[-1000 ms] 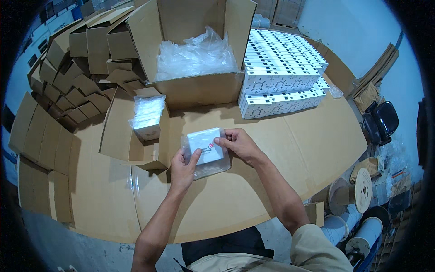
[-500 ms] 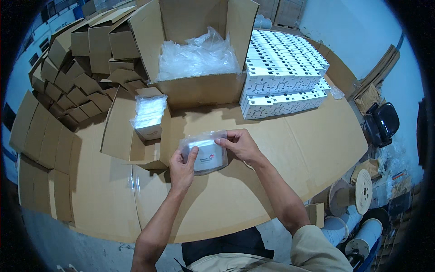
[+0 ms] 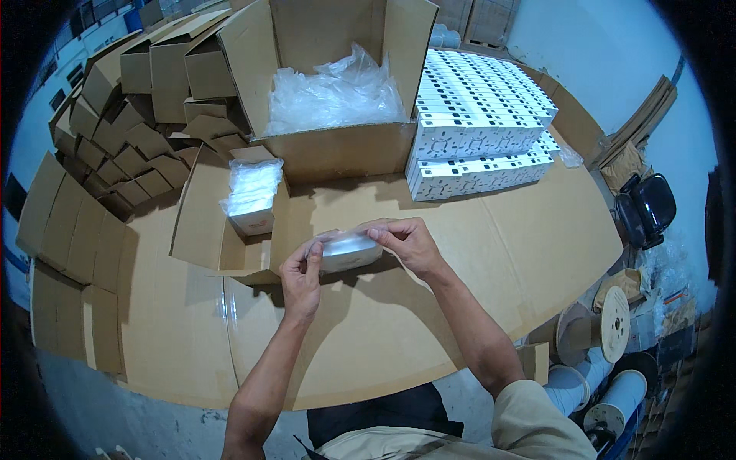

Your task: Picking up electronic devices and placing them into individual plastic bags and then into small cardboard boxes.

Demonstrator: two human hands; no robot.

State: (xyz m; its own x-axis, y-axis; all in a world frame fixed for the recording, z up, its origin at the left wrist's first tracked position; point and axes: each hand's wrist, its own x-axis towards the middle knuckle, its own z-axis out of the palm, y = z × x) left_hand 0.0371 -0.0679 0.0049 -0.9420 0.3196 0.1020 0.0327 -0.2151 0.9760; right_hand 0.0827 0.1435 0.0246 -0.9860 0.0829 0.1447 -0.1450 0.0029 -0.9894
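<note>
Between my two hands is a small white box in a clear plastic bag (image 3: 349, 255), tilted so that mostly one narrow side shows. My left hand (image 3: 302, 277) pinches the bag at its left upper corner. My right hand (image 3: 408, 244) grips the right upper corner between thumb and fingers. Just left of my hands stands an open brown carton (image 3: 230, 249). Inside it, a row of bagged white boxes (image 3: 255, 195) fills the far part.
Behind is a large open carton (image 3: 337, 153) heaped with clear plastic bags (image 3: 337, 96). Stacked white boxes (image 3: 479, 138) stand at the back right. Folded brown cartons (image 3: 138, 153) pile up at the left. Cable spools (image 3: 613, 326) and a black chair (image 3: 646, 211) are beyond the table's right edge.
The bagged box has turned from showing its broad printed face to showing a narrow side. Both hands still hold it; my left hand has shifted slightly up and left.
</note>
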